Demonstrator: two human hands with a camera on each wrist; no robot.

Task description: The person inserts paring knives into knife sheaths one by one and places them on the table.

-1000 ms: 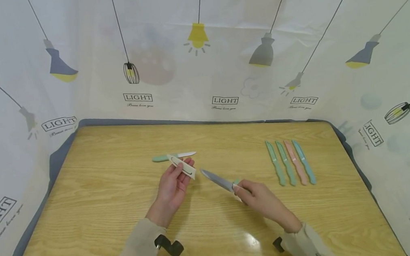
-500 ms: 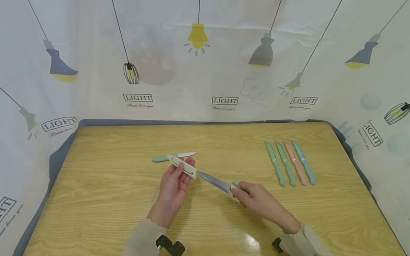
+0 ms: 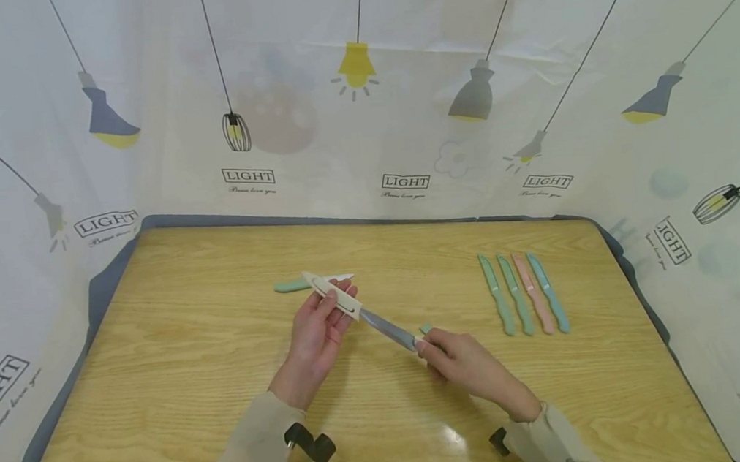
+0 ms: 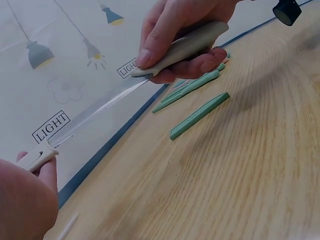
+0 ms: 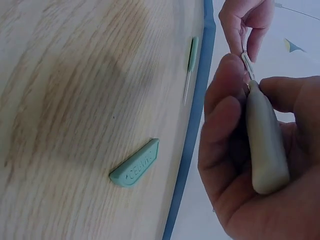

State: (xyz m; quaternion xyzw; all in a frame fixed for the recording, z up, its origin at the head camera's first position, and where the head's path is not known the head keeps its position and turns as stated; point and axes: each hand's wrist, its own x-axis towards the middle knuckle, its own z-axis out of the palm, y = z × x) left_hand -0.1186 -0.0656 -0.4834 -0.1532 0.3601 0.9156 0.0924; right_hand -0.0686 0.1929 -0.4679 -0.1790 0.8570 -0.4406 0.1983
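My left hand holds a cream knife sheath between thumb and fingers, its mouth facing right. In my right hand is a kitchen knife by its cream handle. The steel blade points left toward the sheath, and its front end is inside the sheath's mouth; most of the blade still shows. Below the right hand, a small green sheath lies on the table. Just beyond the left hand lies a bare-bladed knife with a green handle, partly covered by the cream sheath.
Several sheathed knives lie side by side at the right of the wooden table: green ones, a pink knife and a blue knife. A pale curtain printed with lamps surrounds the table's back and sides.
The right hand has moved slightly left, and the blade tip, apart from the sheath a second ago, has passed into its mouth. The left hand and sheath have shifted slightly right.
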